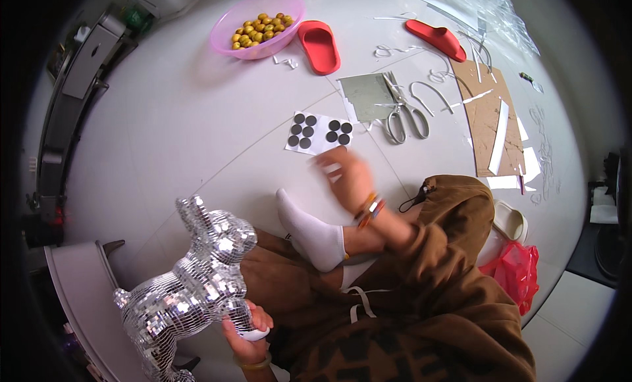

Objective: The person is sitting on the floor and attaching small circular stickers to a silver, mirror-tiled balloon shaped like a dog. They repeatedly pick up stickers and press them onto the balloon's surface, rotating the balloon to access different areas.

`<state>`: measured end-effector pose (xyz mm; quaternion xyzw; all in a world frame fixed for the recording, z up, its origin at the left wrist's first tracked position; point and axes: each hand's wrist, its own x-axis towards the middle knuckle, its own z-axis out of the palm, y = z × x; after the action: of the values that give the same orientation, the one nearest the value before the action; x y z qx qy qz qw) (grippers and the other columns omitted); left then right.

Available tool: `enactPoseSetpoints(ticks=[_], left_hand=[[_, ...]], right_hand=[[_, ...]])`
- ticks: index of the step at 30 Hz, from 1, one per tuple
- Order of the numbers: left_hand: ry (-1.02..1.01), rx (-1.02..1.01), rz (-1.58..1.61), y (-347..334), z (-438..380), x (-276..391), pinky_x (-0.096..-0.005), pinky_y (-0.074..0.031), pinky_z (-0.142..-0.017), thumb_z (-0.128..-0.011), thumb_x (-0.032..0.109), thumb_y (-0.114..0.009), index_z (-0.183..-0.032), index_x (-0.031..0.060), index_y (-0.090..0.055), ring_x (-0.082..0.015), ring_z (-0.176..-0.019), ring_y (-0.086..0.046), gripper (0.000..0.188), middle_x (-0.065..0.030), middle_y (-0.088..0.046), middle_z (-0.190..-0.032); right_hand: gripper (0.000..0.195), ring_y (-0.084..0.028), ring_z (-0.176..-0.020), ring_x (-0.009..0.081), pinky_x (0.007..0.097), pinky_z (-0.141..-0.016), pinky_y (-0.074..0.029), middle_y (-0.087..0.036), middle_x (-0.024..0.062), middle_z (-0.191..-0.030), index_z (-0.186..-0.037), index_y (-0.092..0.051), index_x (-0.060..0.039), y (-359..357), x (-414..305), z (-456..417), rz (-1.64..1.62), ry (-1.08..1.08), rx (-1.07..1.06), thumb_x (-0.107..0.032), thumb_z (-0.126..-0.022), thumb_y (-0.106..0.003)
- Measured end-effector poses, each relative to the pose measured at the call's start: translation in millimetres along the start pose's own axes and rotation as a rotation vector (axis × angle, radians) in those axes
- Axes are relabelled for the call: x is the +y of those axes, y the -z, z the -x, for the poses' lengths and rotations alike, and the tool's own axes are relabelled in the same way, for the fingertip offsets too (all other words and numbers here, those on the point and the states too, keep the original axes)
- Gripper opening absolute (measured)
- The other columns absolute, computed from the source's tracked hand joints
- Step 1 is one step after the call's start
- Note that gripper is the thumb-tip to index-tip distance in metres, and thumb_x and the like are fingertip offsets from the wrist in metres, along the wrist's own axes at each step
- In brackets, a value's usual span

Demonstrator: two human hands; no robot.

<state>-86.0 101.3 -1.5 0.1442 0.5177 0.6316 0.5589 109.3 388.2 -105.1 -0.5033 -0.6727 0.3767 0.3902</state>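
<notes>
A dog figure covered in small mirror tiles (173,298) lies tilted at the lower left. My left hand (249,330) grips one of its front legs near the white-edged foot. My right hand (345,177), blurred, is over the floor above my socked foot, just below a white sheet of round black stickers (320,146); whether its fingers hold anything is unclear. Up and right of that sheet, steel scissors (406,110) lie with parted handles, their blades over the edge of a grey-green sheet (365,96).
A pink bowl (222,41) of yellow fruit and a red slipper (321,49) lie at the top. Another red slipper (437,38), white strips and cardboard (486,120) are at the right. A red plastic bag (516,276) lies beside my knee, a cabinet (94,308) at the lower left.
</notes>
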Motion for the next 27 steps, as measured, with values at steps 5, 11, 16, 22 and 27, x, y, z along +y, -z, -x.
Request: enactPoseSetpoints(ticks=[5, 11, 16, 22, 27], left_hand=[[-0.121, 0.176, -0.147, 12, -11, -11, -0.0329, -0.043, -0.060, -0.096, 0.060, -0.045, -0.111, 0.0005, -0.051, -0.0168, -0.061, -0.050, 0.062, -0.0057, -0.052, -0.068], [-0.230, 0.212, -0.307, -15, -12, -28, -0.0356, -0.048, -0.058, -0.093, 0.057, -0.048, -0.112, -0.0040, -0.050, -0.0199, -0.059, -0.053, 0.064, -0.0103, -0.054, -0.068], [-0.234, 0.146, -0.314, -19, -13, -31, -0.0357, -0.050, -0.057, -0.090, 0.057, -0.052, -0.114, -0.0051, -0.050, -0.0200, -0.060, -0.054, 0.067, -0.0116, -0.056, -0.070], [-0.214, 0.121, -0.231, -22, -16, -36, -0.0364, -0.050, -0.057, -0.090, 0.058, -0.053, -0.114, -0.0045, -0.051, -0.0206, -0.060, -0.056, 0.067, -0.0117, -0.058, -0.071], [-0.173, 0.114, -0.178, -22, -13, -39, -0.0369, -0.050, -0.057, -0.090, 0.057, -0.054, -0.113, -0.0044, -0.051, -0.0212, -0.061, -0.056, 0.066, -0.0119, -0.059, -0.072]], right_hand=[[0.005, -0.066, -0.086, 0.0282, 0.0391, -0.077, -0.053, -0.068, 0.0073, -0.090, -0.086, -0.074, -0.0109, 50, 109, -65, 0.488, 0.007, 0.334, -0.012, -0.081, -0.072], [0.005, -0.063, -0.094, 0.0288, 0.0392, -0.081, -0.052, -0.067, 0.0068, -0.094, -0.085, -0.074, -0.0100, 29, 131, -86, 0.602, 0.020, 0.289, -0.013, -0.082, -0.071], [0.006, -0.062, -0.095, 0.0286, 0.0388, -0.082, -0.052, -0.066, 0.0064, -0.094, -0.085, -0.073, -0.0084, 17, 143, -78, 0.622, 0.048, 0.333, -0.013, -0.082, -0.071], [0.006, -0.061, -0.094, 0.0279, 0.0387, -0.082, -0.052, -0.066, 0.0062, -0.095, -0.084, -0.072, -0.0074, 15, 144, -77, 0.636, 0.073, 0.331, -0.013, -0.082, -0.071], [0.008, -0.062, -0.095, 0.0275, 0.0387, -0.081, -0.052, -0.066, 0.0061, -0.095, -0.083, -0.071, -0.0081, 15, 141, -78, 0.672, 0.031, 0.332, -0.016, -0.083, -0.071]])
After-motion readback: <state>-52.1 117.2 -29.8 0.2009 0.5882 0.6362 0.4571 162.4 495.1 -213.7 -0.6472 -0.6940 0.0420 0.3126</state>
